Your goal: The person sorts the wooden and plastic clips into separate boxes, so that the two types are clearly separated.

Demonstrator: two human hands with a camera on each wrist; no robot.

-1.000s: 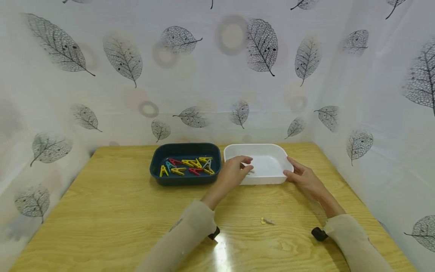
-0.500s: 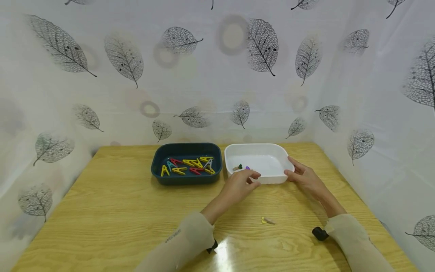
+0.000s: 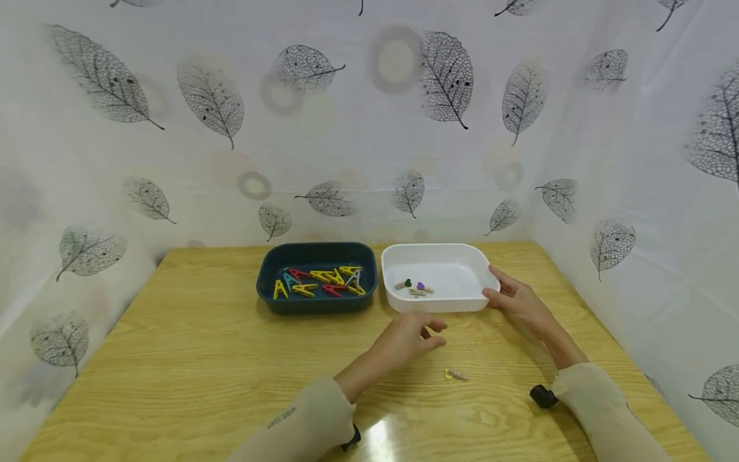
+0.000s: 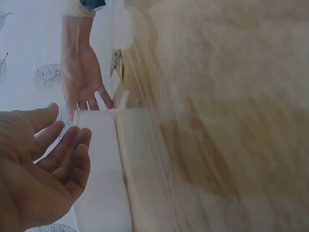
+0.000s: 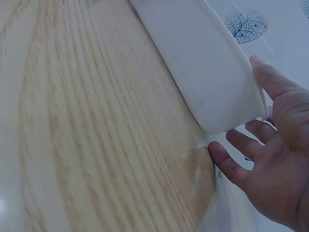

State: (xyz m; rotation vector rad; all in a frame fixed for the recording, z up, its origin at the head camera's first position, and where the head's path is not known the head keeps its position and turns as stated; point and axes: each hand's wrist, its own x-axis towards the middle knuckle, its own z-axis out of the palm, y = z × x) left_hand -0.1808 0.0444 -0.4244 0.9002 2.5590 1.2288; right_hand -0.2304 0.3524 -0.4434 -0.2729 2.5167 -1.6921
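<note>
In the head view my left hand [image 3: 407, 340] hovers over the table just in front of the white tray [image 3: 434, 307], its fingers loosely bent and nothing between them. My right hand [image 3: 522, 308] holds the tray's right end, with thumb and fingers spread about the corner; the right wrist view shows its fingertips against the tray wall [image 5: 212, 72]. A small wooden clothespin [image 3: 456, 375] with a yellow ornament lies on the table, ahead of my left fingertips and nearer to me. Inside the tray are a mini clothespin with a green heart [image 3: 407, 283], one with a purple heart [image 3: 421, 286] and another wooden one [image 3: 417, 293].
Left of the white tray stands a dark blue tray [image 3: 316, 307]. Several plastic clothespins lie in it, among them a yellow one [image 3: 280, 289] and a red one [image 3: 333, 290]. A leaf-printed white curtain [image 3: 358, 147] hangs behind and beside the wooden table [image 3: 196, 359].
My left hand has drawn back out of the white tray toward me, over the bare wood, uncovering the small clothespins inside. My right hand has stayed at the tray's end.
</note>
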